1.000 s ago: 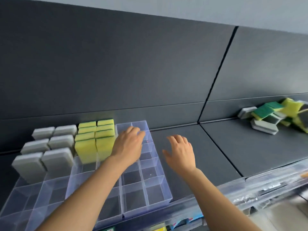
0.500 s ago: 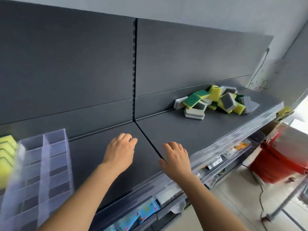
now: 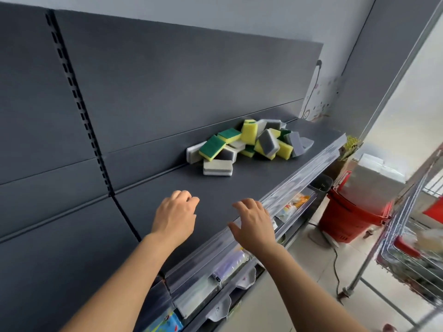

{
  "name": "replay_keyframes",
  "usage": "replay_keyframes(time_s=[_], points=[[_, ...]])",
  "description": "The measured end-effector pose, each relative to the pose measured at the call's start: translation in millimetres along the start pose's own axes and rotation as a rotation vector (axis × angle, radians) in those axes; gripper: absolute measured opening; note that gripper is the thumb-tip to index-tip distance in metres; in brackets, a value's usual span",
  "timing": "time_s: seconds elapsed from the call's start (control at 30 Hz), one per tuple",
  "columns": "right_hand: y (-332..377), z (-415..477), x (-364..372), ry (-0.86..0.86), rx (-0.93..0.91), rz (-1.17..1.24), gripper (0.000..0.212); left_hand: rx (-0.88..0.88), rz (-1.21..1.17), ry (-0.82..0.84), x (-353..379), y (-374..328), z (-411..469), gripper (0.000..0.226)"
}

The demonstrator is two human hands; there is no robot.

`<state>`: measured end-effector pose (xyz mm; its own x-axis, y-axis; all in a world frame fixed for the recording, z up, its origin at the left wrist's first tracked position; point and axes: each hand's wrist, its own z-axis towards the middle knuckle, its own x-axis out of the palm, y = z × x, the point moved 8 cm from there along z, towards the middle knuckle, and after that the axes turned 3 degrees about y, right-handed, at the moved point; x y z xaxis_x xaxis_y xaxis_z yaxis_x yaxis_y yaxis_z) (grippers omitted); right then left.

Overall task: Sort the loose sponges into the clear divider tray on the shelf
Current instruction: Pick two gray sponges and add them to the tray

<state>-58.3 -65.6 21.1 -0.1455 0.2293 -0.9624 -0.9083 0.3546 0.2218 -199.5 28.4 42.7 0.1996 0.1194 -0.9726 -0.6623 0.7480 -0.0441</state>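
A loose pile of sponges [image 3: 254, 142] lies at the far right of the dark shelf [image 3: 196, 188], against the back panel. Some are yellow with a green side, others grey and white. One grey and white sponge [image 3: 217, 167] lies alone at the pile's near edge. My left hand [image 3: 176, 215] hovers over the shelf with its fingers loosely curled and empty. My right hand [image 3: 254, 222] is above the shelf's front edge, fingers spread and empty. Both hands are well short of the pile. The clear divider tray is out of view.
A clear price rail [image 3: 299, 188] runs along the shelf's front edge, with packaged goods on the shelf below. Stacked red baskets [image 3: 352, 216] stand on the floor at the right. A wire trolley [image 3: 412, 255] is at the far right.
The view has swung right, so the divider tray and its sorted sponges have left the frame. The sponge pile is nearer the centre. Both hands moved right along the shelf, still empty.
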Motion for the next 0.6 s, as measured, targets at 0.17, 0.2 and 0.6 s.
replay_keyframes(time_s=[0.17, 0.2, 0.6], points=[[-46.1, 42.9, -3.3, 0.001, 0.038, -0.003, 0.051, 0.023, -0.024, -0.016, 14.8, -21.5, 65.4, 0.034], [-55.2, 53.6, -3.7, 0.001, 0.04, -0.005, 0.051, 0.023, -0.028, -0.023, 18.3, -24.1, 79.5, 0.034], [-142.6, 184.8, -11.5, -0.051, 0.078, -0.034, 0.051, -0.062, 0.01, -0.03, 50.9, -22.2, 238.6, 0.039]])
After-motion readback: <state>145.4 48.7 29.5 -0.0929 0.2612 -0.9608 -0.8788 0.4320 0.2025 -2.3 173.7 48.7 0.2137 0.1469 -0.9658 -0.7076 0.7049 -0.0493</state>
